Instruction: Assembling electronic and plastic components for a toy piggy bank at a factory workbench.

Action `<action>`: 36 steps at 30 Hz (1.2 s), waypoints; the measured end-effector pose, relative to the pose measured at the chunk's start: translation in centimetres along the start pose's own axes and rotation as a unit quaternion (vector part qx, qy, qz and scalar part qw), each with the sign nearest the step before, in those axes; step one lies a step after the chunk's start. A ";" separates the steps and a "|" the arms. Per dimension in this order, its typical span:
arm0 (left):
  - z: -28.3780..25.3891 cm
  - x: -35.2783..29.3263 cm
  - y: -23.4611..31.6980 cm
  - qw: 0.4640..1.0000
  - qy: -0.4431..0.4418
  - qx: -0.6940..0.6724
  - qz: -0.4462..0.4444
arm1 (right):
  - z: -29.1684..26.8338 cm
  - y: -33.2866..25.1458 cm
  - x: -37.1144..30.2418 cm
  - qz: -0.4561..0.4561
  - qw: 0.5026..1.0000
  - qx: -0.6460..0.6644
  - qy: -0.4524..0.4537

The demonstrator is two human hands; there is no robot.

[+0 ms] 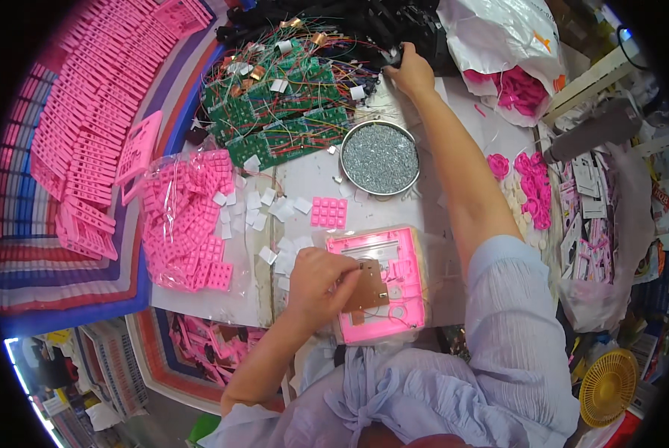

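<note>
A pink plastic housing (407,310) lies open on a block in front of me. Inside it sits a brown circuit board (373,290) with thin wires near it. My left hand (321,282) is closed, with thumb and fingertips at the board's left edge. My arm reaches far forward, and my right hand (412,69) is closed at the edge of a heap of black parts (349,21). Its fingertips pinch a small black part, whose kind I cannot make out. A pink rubber keypad (328,213) lies beyond the housing.
A round tin of small screws (380,158) stands behind the housing. Green circuit boards (274,112) with wires are heaped behind it. Left are bagged pink keypads (185,216) and stacked pink housings (88,119). White pieces (260,219) lie scattered. A white bag (498,37) holds pink parts.
</note>
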State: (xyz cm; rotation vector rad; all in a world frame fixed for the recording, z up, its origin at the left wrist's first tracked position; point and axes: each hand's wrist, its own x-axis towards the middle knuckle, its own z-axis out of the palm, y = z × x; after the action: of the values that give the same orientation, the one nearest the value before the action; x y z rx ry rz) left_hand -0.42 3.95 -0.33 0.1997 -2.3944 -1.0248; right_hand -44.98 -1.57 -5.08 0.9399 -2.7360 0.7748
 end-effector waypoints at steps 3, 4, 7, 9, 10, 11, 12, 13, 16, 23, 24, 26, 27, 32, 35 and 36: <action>-0.1 -0.3 -0.5 1.000 0.009 -0.003 -0.014 | -0.5 0.4 -1.3 0.029 0.996 0.056 0.059; 0.1 -0.2 -0.7 1.000 0.018 -0.010 -0.021 | -1.3 1.1 -2.4 0.029 0.994 0.055 0.092; -0.2 -0.9 -1.2 0.997 0.050 -0.018 -0.064 | -5.1 0.6 -8.8 -0.019 0.992 0.083 0.090; -0.3 -0.9 -1.4 0.995 0.064 -0.019 -0.068 | -8.5 0.5 -14.7 -0.007 0.995 0.088 0.044; -0.3 -1.1 -1.5 0.995 0.062 -0.029 -0.078 | -9.9 0.1 -17.7 0.015 0.997 0.076 0.010; -0.2 -1.0 -1.6 0.994 0.058 -0.042 -0.083 | -11.1 -0.3 -21.0 0.028 0.991 0.132 0.002; -0.3 -1.1 -1.7 0.993 0.057 -0.049 -0.089 | -12.0 -0.8 -24.1 0.038 0.981 0.192 -0.006; -0.2 -1.2 -1.9 0.991 0.052 -0.063 -0.107 | -12.5 -0.7 -27.0 0.010 0.973 0.230 0.009; -0.2 -1.7 -1.9 0.984 0.061 -0.103 -0.133 | -15.0 -0.9 -33.8 0.002 0.925 0.378 -0.037; -0.2 -1.7 -2.1 0.981 0.026 -0.136 -0.134 | -19.1 -4.2 -34.0 -0.216 0.924 0.180 -0.259; -0.4 -1.4 -2.0 0.989 0.013 -0.110 -0.097 | -18.8 -4.5 -33.8 -0.241 0.932 0.142 -0.230; -1.3 -0.9 -1.8 0.998 -0.011 -0.050 -0.029 | -17.9 -5.1 -33.6 -0.294 0.937 0.072 -0.174; -1.7 -0.6 -1.8 0.998 -0.040 -0.038 -0.021 | -18.1 -5.5 -33.5 -0.293 0.938 0.093 -0.160; -2.6 1.3 -2.1 0.989 -0.141 -0.005 0.033 | -17.2 -4.9 -33.3 -0.305 0.899 0.203 -0.240; -2.7 2.5 -1.9 0.979 -0.167 0.027 0.117 | -17.2 -5.0 -33.1 -0.274 0.893 0.213 -0.285; -2.8 2.9 -1.9 0.972 -0.188 0.044 0.135 | -17.3 -5.0 -32.9 -0.260 0.892 0.216 -0.300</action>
State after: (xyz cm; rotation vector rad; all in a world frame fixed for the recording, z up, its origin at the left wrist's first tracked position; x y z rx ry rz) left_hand -1.62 -0.08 1.13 -0.3115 -2.7090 -0.8897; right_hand -16.29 21.47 2.13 2.2192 -2.5387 1.1438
